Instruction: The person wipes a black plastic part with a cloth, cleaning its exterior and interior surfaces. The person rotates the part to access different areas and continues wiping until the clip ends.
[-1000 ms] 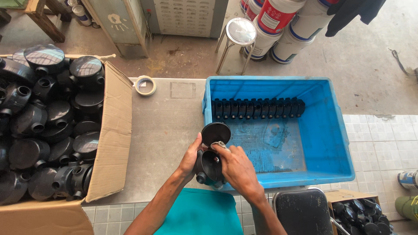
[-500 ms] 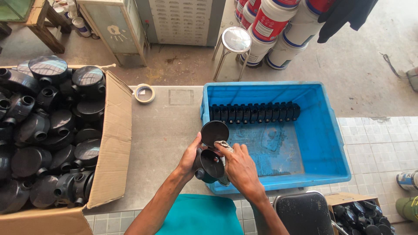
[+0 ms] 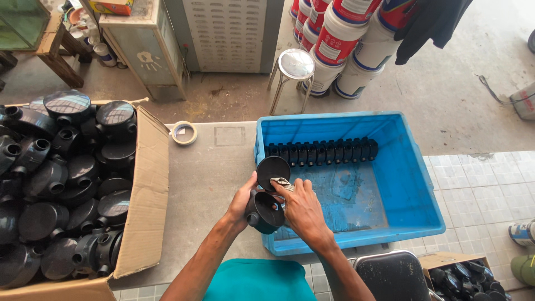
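A grey tabletop carried the scene, with an open cardboard box heaped with black round junction boxes at its left edge and a blue plastic crate filling its right end. Along the crate's far wall lay a single row of black fittings, its line running left to right, parallel to the table's far edge. At the crate's near left corner, close to the table's near edge, the person's left hand cupped a black round junction box from the left, fingers wrapped firmly around its body, its open mouth tilted up toward the camera and a short outlet stub showing on its lower left side. Its flat round lid stood tilted just above it, face toward the camera. The right hand lay over the box's right side, fingers curled and pinched on a small pale striped piece at the rim, partly hiding the box. A roll of tape rested near the table's far edge, well apart from the hands. Beyond the table stood a metal stool and stacked paint buckets.
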